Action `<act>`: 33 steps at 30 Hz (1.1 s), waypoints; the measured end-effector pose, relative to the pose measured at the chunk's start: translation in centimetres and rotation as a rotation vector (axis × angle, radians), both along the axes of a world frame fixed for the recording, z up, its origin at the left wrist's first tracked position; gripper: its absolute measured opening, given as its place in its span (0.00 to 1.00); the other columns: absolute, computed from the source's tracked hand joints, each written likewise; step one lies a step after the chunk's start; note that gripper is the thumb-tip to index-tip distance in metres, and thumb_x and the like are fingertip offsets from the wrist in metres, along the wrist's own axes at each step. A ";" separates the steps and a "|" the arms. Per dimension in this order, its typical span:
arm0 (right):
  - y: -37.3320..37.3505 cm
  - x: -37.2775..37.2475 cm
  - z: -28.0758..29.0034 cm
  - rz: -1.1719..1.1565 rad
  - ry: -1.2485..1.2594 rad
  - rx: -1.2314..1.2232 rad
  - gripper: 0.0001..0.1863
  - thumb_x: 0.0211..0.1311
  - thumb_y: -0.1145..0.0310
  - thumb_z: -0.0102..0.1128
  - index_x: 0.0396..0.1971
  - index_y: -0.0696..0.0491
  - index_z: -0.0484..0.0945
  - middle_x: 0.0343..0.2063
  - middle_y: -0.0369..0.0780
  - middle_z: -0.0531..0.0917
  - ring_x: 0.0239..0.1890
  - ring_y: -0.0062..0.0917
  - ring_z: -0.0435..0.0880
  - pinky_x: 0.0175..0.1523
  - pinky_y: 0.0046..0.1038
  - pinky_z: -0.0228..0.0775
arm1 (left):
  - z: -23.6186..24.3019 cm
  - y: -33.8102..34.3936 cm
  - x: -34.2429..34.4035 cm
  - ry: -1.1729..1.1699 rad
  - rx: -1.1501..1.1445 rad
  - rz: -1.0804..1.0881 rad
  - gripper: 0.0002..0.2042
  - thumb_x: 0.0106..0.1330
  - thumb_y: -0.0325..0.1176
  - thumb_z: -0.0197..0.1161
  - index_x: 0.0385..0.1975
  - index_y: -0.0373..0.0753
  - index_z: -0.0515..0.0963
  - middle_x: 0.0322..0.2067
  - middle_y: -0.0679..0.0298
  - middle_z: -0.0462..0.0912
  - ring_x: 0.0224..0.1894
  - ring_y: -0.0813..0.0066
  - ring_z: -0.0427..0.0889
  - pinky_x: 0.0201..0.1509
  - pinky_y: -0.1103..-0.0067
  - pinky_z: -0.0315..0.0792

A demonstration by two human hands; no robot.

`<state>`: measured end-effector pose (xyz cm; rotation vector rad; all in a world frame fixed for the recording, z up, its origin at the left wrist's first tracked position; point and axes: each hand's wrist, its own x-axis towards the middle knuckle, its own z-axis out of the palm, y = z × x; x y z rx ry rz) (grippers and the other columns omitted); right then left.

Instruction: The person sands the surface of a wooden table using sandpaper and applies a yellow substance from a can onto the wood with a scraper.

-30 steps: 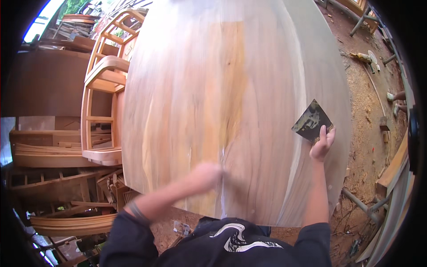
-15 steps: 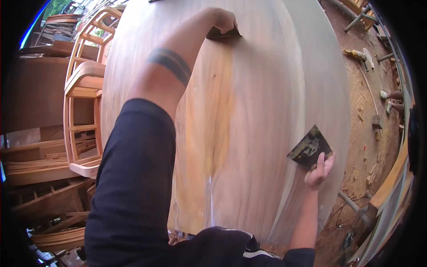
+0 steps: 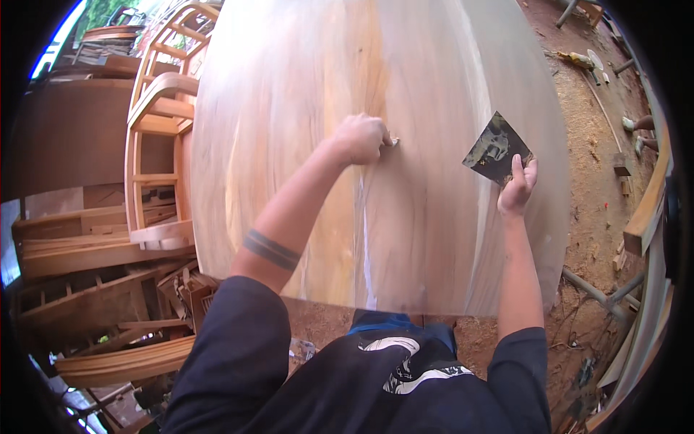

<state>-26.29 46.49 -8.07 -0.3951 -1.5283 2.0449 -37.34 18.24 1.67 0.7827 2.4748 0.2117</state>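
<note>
A large wooden tabletop (image 3: 426, 239) with long pale and yellowish grain bands lies in front of me. My left hand (image 3: 359, 139) is closed near its middle, fingers bent down at the surface. Of the scraper blade (image 3: 394, 142) in it, only a small bit shows past the fingertips; the rest is hidden behind the hand. A whitish streak (image 3: 367, 267) runs along the grain from below this hand to the near edge. On the right, my right hand (image 3: 518, 189) grips a dark square plate (image 3: 497, 152) by a corner, thumb on top. Greyish paste is smeared on the plate.
Left of the tabletop stands a wooden chair frame (image 3: 160, 181), with stacked timber (image 3: 79, 242) beyond it. Sawdust covers the floor (image 3: 589, 181) at right, where a yellow power tool (image 3: 575, 59) lies. Another person's feet (image 3: 639, 124) show at the far right.
My left hand has come back toward me from the tabletop's far part, and the scraper has turned nearly out of sight. My right hand with the plate is slightly farther forward.
</note>
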 end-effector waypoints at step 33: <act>0.6 3.4 -2.3 0.119 0.008 0.071 0.14 0.63 0.74 0.50 0.48 0.60 0.69 0.45 0.42 0.77 0.46 0.24 0.76 0.54 0.26 0.67 | -0.5 -2.5 16.5 0.044 0.006 0.129 0.21 0.46 0.19 0.54 0.41 0.43 0.83 0.37 0.54 0.82 0.40 0.59 0.81 0.47 0.72 0.74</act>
